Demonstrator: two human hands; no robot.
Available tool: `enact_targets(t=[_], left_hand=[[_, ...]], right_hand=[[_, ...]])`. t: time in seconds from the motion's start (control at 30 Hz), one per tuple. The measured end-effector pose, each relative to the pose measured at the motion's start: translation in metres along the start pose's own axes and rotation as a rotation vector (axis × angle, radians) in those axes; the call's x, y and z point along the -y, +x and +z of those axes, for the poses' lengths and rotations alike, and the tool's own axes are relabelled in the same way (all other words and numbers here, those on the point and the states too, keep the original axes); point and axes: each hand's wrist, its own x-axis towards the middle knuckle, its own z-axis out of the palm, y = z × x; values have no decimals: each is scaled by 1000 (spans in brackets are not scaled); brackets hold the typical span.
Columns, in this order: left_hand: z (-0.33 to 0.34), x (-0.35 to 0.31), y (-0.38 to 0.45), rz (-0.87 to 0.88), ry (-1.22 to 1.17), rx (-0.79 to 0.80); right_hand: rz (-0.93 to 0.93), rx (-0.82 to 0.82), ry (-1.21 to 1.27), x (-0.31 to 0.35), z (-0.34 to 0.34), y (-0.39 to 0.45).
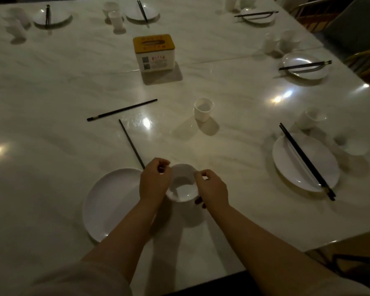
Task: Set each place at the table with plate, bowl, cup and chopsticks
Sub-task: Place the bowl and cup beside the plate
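A small white bowl (183,185) sits near the table's front edge, just right of a white plate (110,201). My left hand (154,180) grips the bowl's left rim and my right hand (212,190) grips its right rim. Two black chopsticks lie apart on the table: one chopstick (131,144) runs up from behind my left hand, the other chopstick (122,110) lies slanted farther back. A white cup (203,108) stands alone beyond the bowl.
A yellow-topped tissue box (154,52) stands mid-table. Set places with plates and chopsticks lie at the right (305,162), far right (304,65) and along the back (142,11). The marble table's (51,146) front edge is near my arms; chairs stand at the right.
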Motion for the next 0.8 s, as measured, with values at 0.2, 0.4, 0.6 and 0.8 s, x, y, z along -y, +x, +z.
enact_targets(t=[0.2, 0.4, 0.6, 0.8], left_hand=[[15, -33, 52, 6, -38, 36], [44, -66, 112, -115, -164, 166], [77, -79, 165, -183, -274, 218], [89, -84, 197, -195, -335, 282]], right_hand=[[-40, -55, -26, 28, -9, 58], [-66, -73, 139, 65, -27, 128], [-155, 18, 129, 89, -37, 192], [-285, -27, 149, 93, -31, 219]])
